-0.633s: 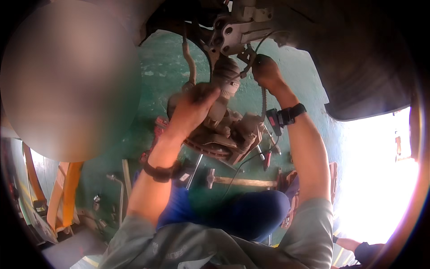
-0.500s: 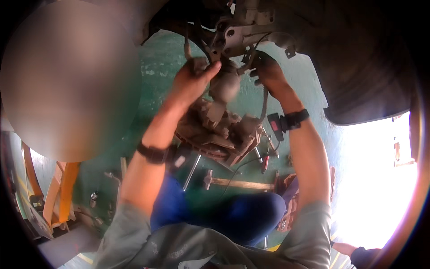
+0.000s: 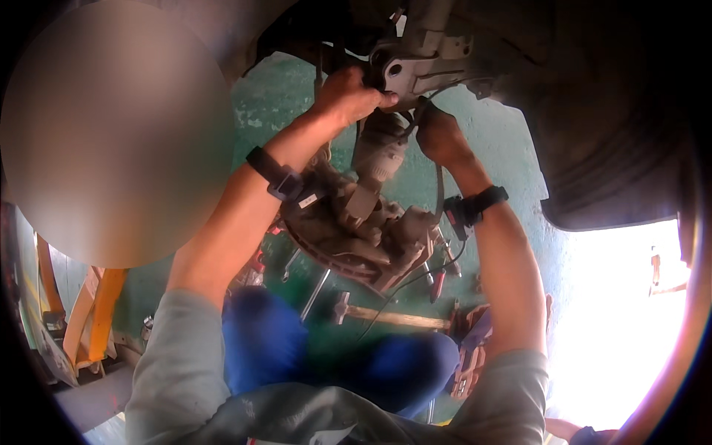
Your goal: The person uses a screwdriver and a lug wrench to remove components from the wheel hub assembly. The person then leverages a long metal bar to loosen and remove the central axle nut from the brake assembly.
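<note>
Up in the wheel well, my left hand (image 3: 350, 96) is closed around the lower end of a grey suspension strut bracket (image 3: 404, 78) with round holes, thumb pressed on its edge. To the right, beside a thin dark hose (image 3: 439, 182), my right hand (image 3: 443, 139) is curled; its fingertips and whatever they hold are hidden. Between and below my hands, a drive shaft joint with a ribbed boot (image 3: 384, 161) runs down, tilted, to a rusty hub and brake assembly (image 3: 371, 222). The edge of a brake disc (image 3: 319, 256) shows along its lower side.
A wooden-handled hammer (image 3: 393, 317), a metal bar (image 3: 315, 294) and a red-handled tool (image 3: 437, 285) lie on the green floor below. A dark wheel-arch liner (image 3: 608, 178) hangs at right. Orange stands (image 3: 107, 311) are at left. Another person's arm (image 3: 564, 429) shows at lower right.
My left hand has moved up and right, from near the shaft joint onto the strut bracket. My right hand has dropped slightly and its fingers have curled in. The shaft joint now sits slightly further right.
</note>
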A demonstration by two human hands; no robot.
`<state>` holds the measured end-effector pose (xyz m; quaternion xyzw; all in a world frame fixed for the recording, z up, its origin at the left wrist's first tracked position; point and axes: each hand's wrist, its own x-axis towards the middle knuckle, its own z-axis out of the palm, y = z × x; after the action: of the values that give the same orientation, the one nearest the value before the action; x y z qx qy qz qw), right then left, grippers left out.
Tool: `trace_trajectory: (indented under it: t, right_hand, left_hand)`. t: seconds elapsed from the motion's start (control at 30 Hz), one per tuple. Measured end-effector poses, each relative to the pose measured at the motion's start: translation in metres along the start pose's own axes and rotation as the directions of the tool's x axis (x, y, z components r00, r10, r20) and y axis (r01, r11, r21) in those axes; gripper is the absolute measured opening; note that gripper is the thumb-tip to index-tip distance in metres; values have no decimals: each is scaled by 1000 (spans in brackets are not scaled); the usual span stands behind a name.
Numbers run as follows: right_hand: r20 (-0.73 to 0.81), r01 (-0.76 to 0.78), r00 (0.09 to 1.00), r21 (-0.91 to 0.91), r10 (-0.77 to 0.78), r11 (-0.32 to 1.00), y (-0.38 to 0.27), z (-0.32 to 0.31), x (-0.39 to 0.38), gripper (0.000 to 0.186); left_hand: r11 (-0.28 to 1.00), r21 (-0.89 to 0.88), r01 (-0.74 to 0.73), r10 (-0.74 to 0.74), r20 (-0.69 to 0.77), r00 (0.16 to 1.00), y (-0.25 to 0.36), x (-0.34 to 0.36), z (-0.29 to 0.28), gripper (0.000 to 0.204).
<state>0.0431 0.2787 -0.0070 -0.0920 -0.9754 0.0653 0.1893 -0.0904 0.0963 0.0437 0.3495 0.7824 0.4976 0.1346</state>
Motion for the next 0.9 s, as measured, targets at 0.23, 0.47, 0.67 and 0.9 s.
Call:
trace_trajectory:
  t: [0.23,0.47,0.67,0.9]
  right_hand:
    - [249,-94,966,113,63,989,-25,-6,7,33]
    - [278,-228,941,95,195,969,-13,16,3,38]
    - [236,-146,964,72,125,987,-6,19,-1,33]
    - [350,189,924,-70,-153,980,-5,10,7,30]
  left_hand:
    - [998,-61,-27,27,-2,1000,-4,7,-10,38]
    - [995,-95,-36,30,-65,997,11,-14,1,32]
    - [997,28,-73,73,11,997,9,-3,7,47]
    - [964,190,-186,175,76,982,11,13,3,43]
